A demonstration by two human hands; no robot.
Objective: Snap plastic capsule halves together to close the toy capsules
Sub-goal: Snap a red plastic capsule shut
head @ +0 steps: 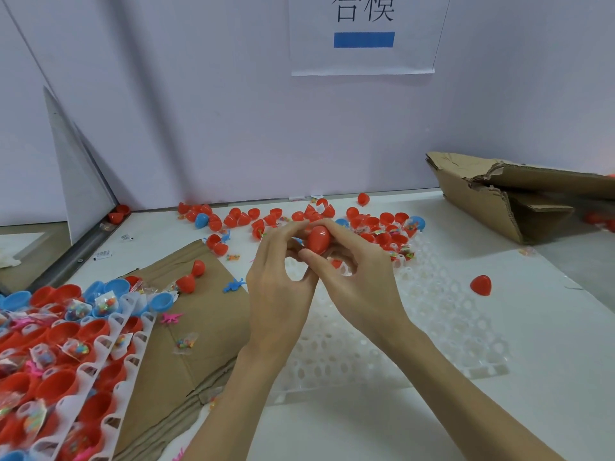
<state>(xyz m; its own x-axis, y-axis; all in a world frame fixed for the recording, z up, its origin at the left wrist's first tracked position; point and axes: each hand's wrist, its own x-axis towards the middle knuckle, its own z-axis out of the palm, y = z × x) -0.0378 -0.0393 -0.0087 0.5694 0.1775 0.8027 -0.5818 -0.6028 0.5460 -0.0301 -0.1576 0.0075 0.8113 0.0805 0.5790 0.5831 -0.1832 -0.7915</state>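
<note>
A: What's in the grip?

B: A glossy red capsule, egg-shaped with its narrow end pointing down, held above the table. The left hand curls its fingertips over the top left of it; the right hand wraps it from the right, thumb pressed under the tapered end. Both hands are closed tightly on it.

A: And beneath?

B: A white plastic tray, a lattice of round sockets, translucent and empty where visible. The wrists cover its near left part.

A: Farther out?

B: Loose red capsule halves heaped behind the hands along the wall, a few blue ones among them. One red half lies alone at right. At left, flattened corrugated cardboard and filled trays of open red halves holding small clear packets. A torn cardboard box slumps at far right.
</note>
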